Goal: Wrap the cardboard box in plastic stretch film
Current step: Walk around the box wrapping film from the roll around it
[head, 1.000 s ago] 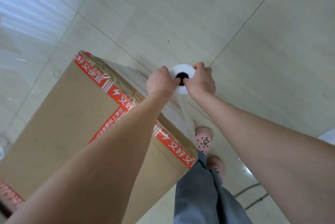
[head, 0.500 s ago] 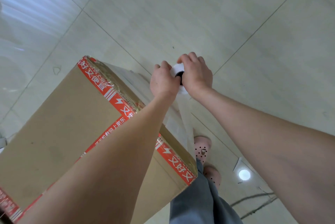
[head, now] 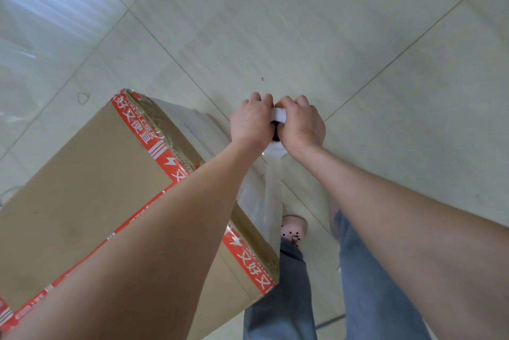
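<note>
Tiled floor, red-taped cardboard box part-filmed, left hand, right hand curled round film roll

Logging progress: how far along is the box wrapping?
Done: film covers one side of the cardboard box. In hand: left hand and right hand grip the stretch film roll, its strip running to the box. Left: the broad face nearest the camera looks bare.

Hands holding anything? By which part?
The stretch film roll, by its upper end: left hand grips its left side, right hand its right, both curled over the rim. Film runs from it down to the cardboard box.
</note>
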Motion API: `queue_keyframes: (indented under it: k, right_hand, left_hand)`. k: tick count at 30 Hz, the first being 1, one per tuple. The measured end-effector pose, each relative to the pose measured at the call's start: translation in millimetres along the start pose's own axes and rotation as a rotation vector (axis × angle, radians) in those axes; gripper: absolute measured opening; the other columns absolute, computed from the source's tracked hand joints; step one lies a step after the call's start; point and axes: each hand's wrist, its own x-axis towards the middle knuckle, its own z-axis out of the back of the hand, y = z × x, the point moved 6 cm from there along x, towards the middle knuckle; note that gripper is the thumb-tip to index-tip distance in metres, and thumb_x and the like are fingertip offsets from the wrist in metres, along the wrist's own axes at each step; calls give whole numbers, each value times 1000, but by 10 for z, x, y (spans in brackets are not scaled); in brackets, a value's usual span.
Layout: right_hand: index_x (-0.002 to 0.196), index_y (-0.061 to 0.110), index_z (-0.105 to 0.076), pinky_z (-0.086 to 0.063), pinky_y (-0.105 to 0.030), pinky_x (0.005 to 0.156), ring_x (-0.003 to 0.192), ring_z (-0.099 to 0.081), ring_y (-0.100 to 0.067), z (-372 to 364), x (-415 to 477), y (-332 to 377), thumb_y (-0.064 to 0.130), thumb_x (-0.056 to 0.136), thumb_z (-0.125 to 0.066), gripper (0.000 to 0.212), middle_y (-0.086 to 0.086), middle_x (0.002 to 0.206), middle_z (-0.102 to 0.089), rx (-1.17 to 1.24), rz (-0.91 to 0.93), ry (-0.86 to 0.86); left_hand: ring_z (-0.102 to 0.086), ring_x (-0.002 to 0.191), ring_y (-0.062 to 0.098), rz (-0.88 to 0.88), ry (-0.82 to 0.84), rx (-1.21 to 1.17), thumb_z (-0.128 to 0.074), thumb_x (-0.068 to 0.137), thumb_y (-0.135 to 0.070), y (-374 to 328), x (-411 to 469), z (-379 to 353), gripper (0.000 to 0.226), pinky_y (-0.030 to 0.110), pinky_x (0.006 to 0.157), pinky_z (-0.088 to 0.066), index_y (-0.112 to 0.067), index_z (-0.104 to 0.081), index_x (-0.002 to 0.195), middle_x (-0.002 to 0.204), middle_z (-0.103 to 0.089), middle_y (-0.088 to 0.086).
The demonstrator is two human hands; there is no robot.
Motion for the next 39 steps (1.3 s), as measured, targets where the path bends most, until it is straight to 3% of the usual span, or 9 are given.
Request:
queue_keyframes:
  k: [8, 11, 13, 19, 21, 24, 28, 35, 39]
  right_hand:
    - [124, 25, -49, -36, -32, 67, 113, -47, -25, 10, 258, 494, 13, 90, -51, 36, -3, 127, -44, -38, 167, 49]
    - [123, 20, -44, -38, -33, 69, 105, -55, -30, -81, 286, 455, 15, 89, -53, 36, -4, 126, -44, 26, -7, 112]
    - [120, 19, -46, -39, -33, 71, 99, -59, -32, -114, 286, 420, 15, 87, -53, 34, -6, 123, -45, 84, -48, 119]
    - [113, 22, -51, -35, -30, 64, 91, -58, -31, 24, 484, 517, 14, 88, -45, 27, -3, 113, -49, 9, 93, 98]
    - [114, 23, -54, -34, -26, 63, 95, -57, -29, 70, 588, 654, 16, 90, -44, 26, 2, 104, -52, -62, 231, 131]
    - [123, 24, -50, -38, -31, 72, 108, -52, -28, 72, 643, 953, 12, 91, -48, 34, -2, 123, -49, -204, 452, 196]
    - [127, 16, -41, -37, -32, 73, 110, -56, -31, 35, 753, 774, 24, 88, -57, 43, -7, 128, -47, -83, 82, 249]
    - [115, 16, -50, -38, -28, 70, 97, -59, -28, 19, 838, 741, 22, 85, -57, 32, -7, 113, -60, 70, -34, 357]
    - [104, 22, -51, -37, -29, 67, 89, -58, -28, 9, 883, 908, 22, 83, -56, 21, -5, 109, -60, 33, 20, 299]
  left_hand:
    - [-56, 97, 29, 309, -95, -170, -60, 83, -22, 460, 80, 217, 28, 33, 69, -40, -12, -54, 108, 108, -54, 7]
    - [-56, 98, 29, 410, -118, -213, -61, 82, -21, 614, 59, 219, 28, 33, 68, -39, -10, -53, 107, 110, -53, 9]
    - [-54, 98, 29, 349, -108, -188, -61, 84, -19, 560, 69, 224, 31, 32, 65, -38, -11, -50, 112, 112, -50, 9]
    - [-53, 99, 28, 218, -78, -119, -58, 86, -20, 402, 267, 319, 31, 36, 67, -43, -14, -49, 115, 109, -51, 8]
    - [-56, 94, 30, 275, -65, -151, -59, 84, -23, 468, 304, 349, 31, 36, 65, -40, -11, -49, 111, 106, -53, 9]
    - [-57, 98, 31, 484, -98, -297, -59, 84, -27, 659, 250, 316, 32, 34, 68, -37, -8, -50, 109, 107, -58, 10]
    - [-56, 105, 32, 648, -93, -392, -61, 84, -31, 829, 246, 332, 40, 33, 73, -40, -5, -50, 113, 113, -59, 13]
    - [-51, 106, 29, 310, -16, -179, -55, 87, -14, 526, 546, 449, 38, 34, 68, -38, -16, -47, 125, 117, -48, 9]
    - [-51, 105, 28, 284, -11, -131, -55, 87, -15, 674, 635, 502, 33, 34, 65, -35, -15, -51, 119, 113, -50, 8]
